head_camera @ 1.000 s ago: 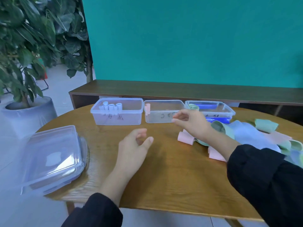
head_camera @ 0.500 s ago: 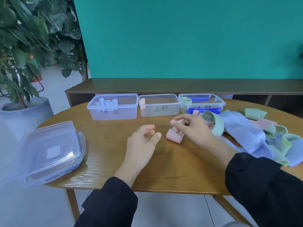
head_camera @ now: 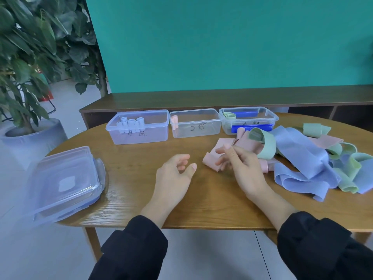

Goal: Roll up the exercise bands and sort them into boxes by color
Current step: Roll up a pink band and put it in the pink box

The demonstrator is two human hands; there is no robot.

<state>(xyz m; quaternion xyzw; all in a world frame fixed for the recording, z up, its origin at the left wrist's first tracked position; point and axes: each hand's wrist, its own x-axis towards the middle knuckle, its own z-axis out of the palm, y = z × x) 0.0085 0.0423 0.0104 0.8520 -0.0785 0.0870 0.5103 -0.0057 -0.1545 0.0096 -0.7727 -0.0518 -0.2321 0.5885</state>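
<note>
- A pink band (head_camera: 214,158) lies flat on the wooden table (head_camera: 141,178), just in front of the middle box (head_camera: 195,124).
- The right hand (head_camera: 240,164) reaches over it, fingers loosely curled; whether they pinch it I cannot tell.
- The left hand (head_camera: 174,174) hovers near, relaxed, holding nothing.
- Best to catch one end, roll it tight and even, and steady the other end.

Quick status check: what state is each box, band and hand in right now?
Left clear plastic box: lid off, holds several rolled pale blue bands.
Middle clear plastic box: lid off, one pink roll inside.
Right clear plastic box: lid off, one green roll inside.
Pink flat band: unrolled, under right hand, fingers on it.
Left hand: open, holding nothing.
Band pile: loose, unrolled.
Clear lids: stacked at table's left.
</note>
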